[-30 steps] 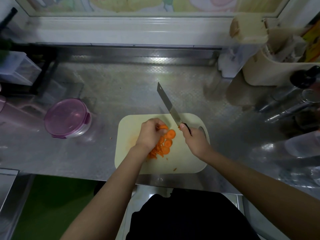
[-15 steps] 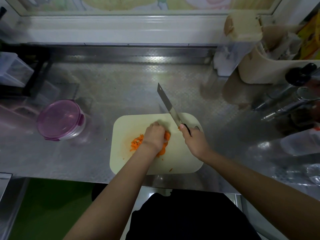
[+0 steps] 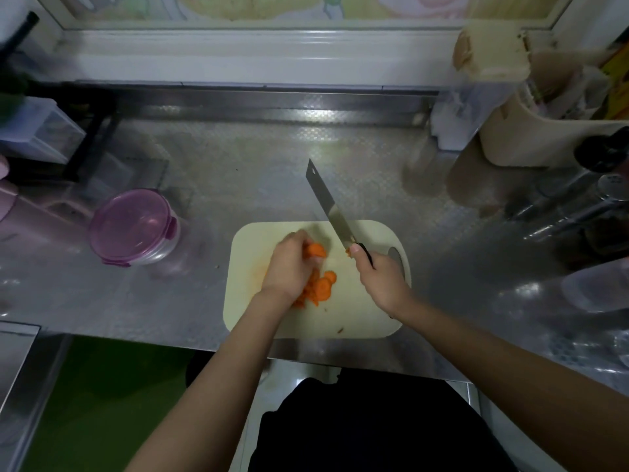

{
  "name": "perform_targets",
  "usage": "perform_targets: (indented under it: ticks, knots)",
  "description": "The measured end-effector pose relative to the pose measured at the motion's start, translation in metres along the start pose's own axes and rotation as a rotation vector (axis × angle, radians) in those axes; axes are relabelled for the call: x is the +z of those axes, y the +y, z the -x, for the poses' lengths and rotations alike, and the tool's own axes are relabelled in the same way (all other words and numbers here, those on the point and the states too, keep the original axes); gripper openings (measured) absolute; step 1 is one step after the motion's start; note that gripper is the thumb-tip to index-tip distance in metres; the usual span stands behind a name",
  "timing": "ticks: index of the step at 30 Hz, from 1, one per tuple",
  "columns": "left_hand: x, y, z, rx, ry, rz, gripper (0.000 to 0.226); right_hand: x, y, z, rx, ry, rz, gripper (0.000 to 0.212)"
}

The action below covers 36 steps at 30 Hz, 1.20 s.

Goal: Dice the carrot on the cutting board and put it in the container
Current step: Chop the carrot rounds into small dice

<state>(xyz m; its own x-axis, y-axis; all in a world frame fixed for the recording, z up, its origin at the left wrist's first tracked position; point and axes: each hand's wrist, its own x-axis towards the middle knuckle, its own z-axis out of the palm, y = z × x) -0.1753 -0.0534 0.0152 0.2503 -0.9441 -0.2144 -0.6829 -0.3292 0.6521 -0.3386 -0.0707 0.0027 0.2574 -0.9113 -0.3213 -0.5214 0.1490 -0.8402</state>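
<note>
My left hand lay on the cream rounded-rectangle plastic cutting board, which sat at the near edge of the dimpled steel bench, its fingers curled round a few of the orange carrot slices; the rest of the round slices lay heaped on the board just beside and partly under that hand. My right hand was clenched round the black handle of the broad steel-bladed cleaver, whose blade slanted up and away toward the bench's far edge, clear of the carrot. The round clear plastic container with the purple lid stood closed toward the bench's left side, well apart from the board
</note>
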Motion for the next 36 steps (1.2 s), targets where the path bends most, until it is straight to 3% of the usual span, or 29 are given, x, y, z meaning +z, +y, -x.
perform_targets:
  ticks: [8, 13, 21, 26, 32, 36]
  knots:
    - [-0.04, -0.063, 0.037, -0.16, 0.476, 0.104, 0.015, 0.043, -0.009, 0.026, 0.053, -0.233, -0.073, 0.049]
    - [-0.039, -0.087, 0.06, -0.228, 0.56, 0.15, 0.013, 0.079, -0.016, 0.047, -0.023, -0.38, -0.079, 0.027]
    - [-0.024, -0.096, 0.078, -0.287, 0.496, 0.252, 0.014, 0.108, -0.012, 0.058, 0.02, -0.335, -0.047, 0.038]
    - [-0.019, -0.092, 0.083, -0.295, 0.404, 0.237, 0.013, 0.093, -0.011, 0.056, 0.064, -0.292, -0.127, 0.022]
    - [-0.021, -0.088, 0.083, -0.308, 0.326, 0.219, 0.016, 0.074, -0.001, 0.049, 0.181, -0.205, -0.04, 0.052]
    - [-0.018, -0.081, 0.078, -0.331, 0.303, 0.283, 0.022, 0.074, -0.006, 0.053, 0.138, -0.194, 0.015, 0.043]
